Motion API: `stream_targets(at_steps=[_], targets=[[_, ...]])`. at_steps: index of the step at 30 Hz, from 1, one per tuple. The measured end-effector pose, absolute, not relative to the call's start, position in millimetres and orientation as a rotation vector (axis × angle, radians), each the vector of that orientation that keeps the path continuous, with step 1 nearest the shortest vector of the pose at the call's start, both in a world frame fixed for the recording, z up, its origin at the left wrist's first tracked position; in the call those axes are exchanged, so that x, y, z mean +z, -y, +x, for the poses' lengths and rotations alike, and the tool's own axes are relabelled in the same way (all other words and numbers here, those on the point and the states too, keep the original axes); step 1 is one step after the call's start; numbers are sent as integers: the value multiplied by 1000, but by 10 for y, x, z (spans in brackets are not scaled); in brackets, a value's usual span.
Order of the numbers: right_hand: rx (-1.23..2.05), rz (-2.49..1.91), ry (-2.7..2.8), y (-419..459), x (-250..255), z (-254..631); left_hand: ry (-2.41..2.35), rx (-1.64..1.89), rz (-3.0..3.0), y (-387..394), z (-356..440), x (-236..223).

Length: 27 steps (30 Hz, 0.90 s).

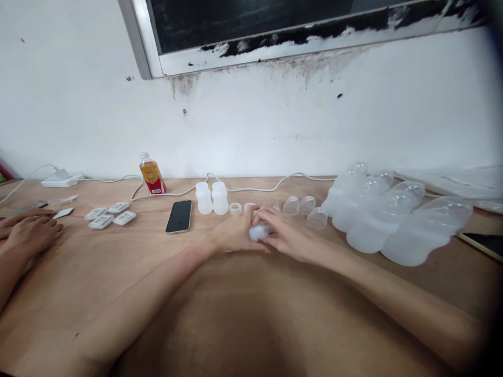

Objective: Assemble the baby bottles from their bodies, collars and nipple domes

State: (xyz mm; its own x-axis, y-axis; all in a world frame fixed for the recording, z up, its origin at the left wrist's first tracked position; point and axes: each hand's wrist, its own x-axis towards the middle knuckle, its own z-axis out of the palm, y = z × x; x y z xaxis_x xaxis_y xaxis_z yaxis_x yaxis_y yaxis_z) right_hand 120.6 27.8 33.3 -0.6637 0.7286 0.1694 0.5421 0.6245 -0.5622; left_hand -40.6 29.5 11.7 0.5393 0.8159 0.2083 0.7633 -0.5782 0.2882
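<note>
In the middle of the table, my left hand (231, 231) and my right hand (288, 234) close together around a small whitish, translucent baby bottle part (258, 232). Motion blur and the fingers hide its exact shape. Just behind my left hand, two white bottle bodies (220, 199) stand upright beside a white collar ring (235, 208). A second ring (249, 206) shows partly past my fingers. Clear dome caps (291, 205) sit beyond my right hand, with small clear pieces partly hidden next to them.
Several assembled baby bottles (411, 235) lie at the right. Left of me are a phone (179, 216), a drink bottle (152, 175), several small white labelled boxes (101, 221) and another person's hands (33, 234). A white cable (255, 189) runs along the wall.
</note>
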Motion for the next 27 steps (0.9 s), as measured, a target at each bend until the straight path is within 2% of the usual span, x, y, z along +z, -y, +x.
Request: stream_targets(at_steps=[2, 3, 6, 8, 9, 12, 14, 15, 17, 19, 21, 24, 27], targets=[[568, -945, 2551, -169, 487, 1218, -1339, 542, 2590, -310, -429, 110], [670, -898, 2608, -109, 588, 1242, -1348, 539, 2596, -311, -436, 104], [1271, -721, 2727, 39, 895, 1357, -1382, 492, 2623, -298, -435, 94], [1389, -720, 2728, 59, 1007, 1420, -1396, 509, 2611, -287, -428, 99], [1278, -787, 2706, 34, 1013, 1438, -1392, 520, 2602, -282, -423, 104], [617, -1115, 2519, -148, 847, 1441, -1361, 504, 2622, -270, -412, 111], [405, -1321, 2430, -291, 662, 1417, -1347, 452, 2651, -268, -406, 103], [483, -1414, 2446, -348, 576, 1402, -1350, 424, 2656, -270, -404, 96], [874, -1486, 2513, -418, 452, 1377, -1359, 395, 2662, -283, -403, 78], [1259, -1366, 2534, -439, 400, 1366, -1356, 387, 2665, -305, -407, 61], [1388, -1221, 2524, -442, 398, 1374, -1328, 396, 2669, -330, -419, 52], [1222, -1149, 2540, -444, 419, 1403, -1271, 446, 2667, -355, -447, 55], [765, -1126, 2603, -430, 436, 1412, -1261, 507, 2624, -354, -477, 74]])
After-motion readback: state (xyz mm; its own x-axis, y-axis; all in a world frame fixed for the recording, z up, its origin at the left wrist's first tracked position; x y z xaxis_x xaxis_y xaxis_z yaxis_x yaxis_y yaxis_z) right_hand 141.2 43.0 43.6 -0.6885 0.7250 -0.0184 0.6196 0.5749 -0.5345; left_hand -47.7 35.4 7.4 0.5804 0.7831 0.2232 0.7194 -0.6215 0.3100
